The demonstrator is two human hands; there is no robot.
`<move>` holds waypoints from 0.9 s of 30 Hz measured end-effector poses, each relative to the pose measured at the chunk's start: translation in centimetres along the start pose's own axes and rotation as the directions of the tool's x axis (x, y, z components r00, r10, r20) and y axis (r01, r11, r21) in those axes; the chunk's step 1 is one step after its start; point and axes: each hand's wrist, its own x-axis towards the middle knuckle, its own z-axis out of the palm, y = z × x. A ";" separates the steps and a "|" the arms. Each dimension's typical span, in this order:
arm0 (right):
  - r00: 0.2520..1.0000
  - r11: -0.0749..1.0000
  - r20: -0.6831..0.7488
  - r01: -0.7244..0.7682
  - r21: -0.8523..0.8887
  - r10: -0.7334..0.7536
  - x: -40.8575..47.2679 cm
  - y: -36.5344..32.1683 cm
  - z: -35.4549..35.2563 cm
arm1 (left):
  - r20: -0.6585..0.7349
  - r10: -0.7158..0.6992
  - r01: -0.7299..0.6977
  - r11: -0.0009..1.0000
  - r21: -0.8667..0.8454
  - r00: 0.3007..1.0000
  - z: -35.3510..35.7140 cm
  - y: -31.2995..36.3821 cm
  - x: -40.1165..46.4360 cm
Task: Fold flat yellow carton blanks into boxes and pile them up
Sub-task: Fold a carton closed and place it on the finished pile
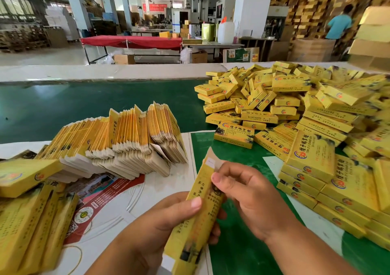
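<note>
Hands both grip your half-formed yellow cardboard carton [198, 207]: left hand [168, 222] low, right hand [249, 196] pinching near the open flap; long axis points toward twelve o'clock.

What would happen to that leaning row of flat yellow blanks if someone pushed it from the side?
The row of flat blanks would probably topple or fan out: the sheets stand on edge, tilted, with nothing bracing them. Each looks thin and light, so single ones likely bend easily. Their printed faces look smooth, so they may slide apart.
</note>
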 end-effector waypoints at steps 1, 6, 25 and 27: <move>0.997 0.997 -0.072 0.029 -0.067 -0.034 0.0 0.2 0.0 | 0.000 0.044 -0.044 0.998 -0.054 0.999 -0.1 0.1 0.2; 0.996 0.945 -0.091 -0.016 -0.327 -0.015 -0.5 0.2 0.8 | -0.123 0.279 -0.252 0.947 0.200 0.952 0.8 0.3 0.5; 0.985 0.937 -0.136 0.057 -0.344 -0.110 0.0 1.3 0.2 | -0.516 0.464 -0.186 0.845 0.501 0.721 1.0 0.0 0.9; 0.978 0.934 -0.166 0.057 -0.353 -0.123 0.1 1.5 0.4 | -0.534 0.464 -0.210 0.859 0.467 0.707 0.8 0.0 0.9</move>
